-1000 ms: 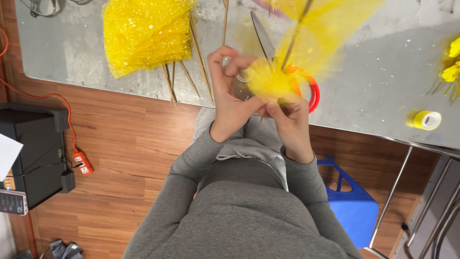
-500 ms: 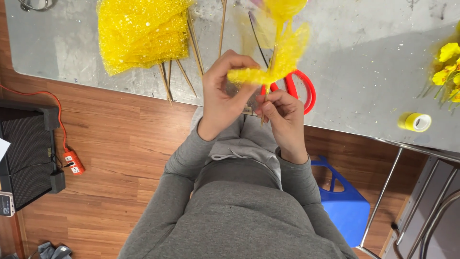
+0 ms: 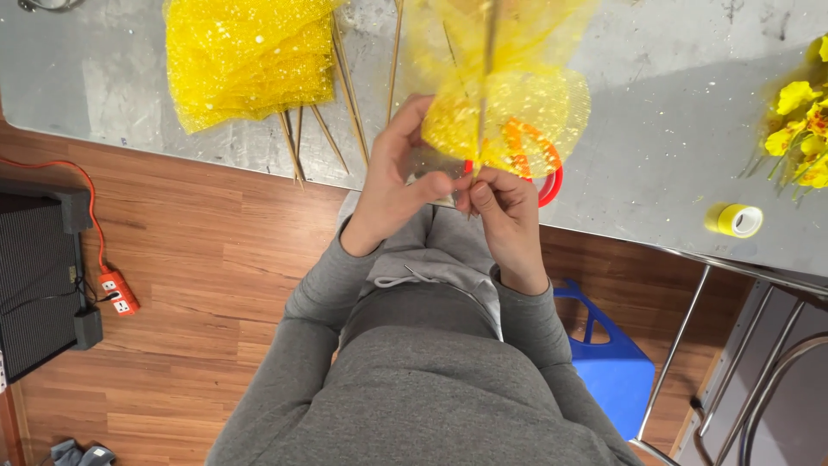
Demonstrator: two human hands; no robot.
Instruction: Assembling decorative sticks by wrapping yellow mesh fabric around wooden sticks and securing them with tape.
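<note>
— Over the table's near edge, what have you got?

— One piece of yellow mesh [image 3: 509,103], gathered round a thin stick [image 3: 488,52] that runs up through its middle. It stands above the table [image 3: 655,112], between my two hands and the camera.

— And the hands?

— My left hand [image 3: 392,185] is curled, thumb and fingers pinched on the lower edge of the mesh. My right hand [image 3: 509,211] is closed too, fingertips nipping the base of the mesh just beside the left thumb. The two hands touch there. Neither is slack.

— What lies under them?

— One pair of scissors [image 3: 539,160] with red-orange handles, flat on the table, seen partly through the mesh.

— Further out?

— To my left, one heap of the same yellow mesh [image 3: 246,56], with several bare sticks [image 3: 315,138] poking from beneath it; I count about five, though some are hidden. To my right, one roll of yellow tape [image 3: 735,219] near the table's edge, and one bunch of yellow flowers [image 3: 802,129] at the far right.

— And the floor?

— One blue stool [image 3: 608,354] by my right elbow, one orange power strip [image 3: 119,293] on the wood well to my left.
</note>
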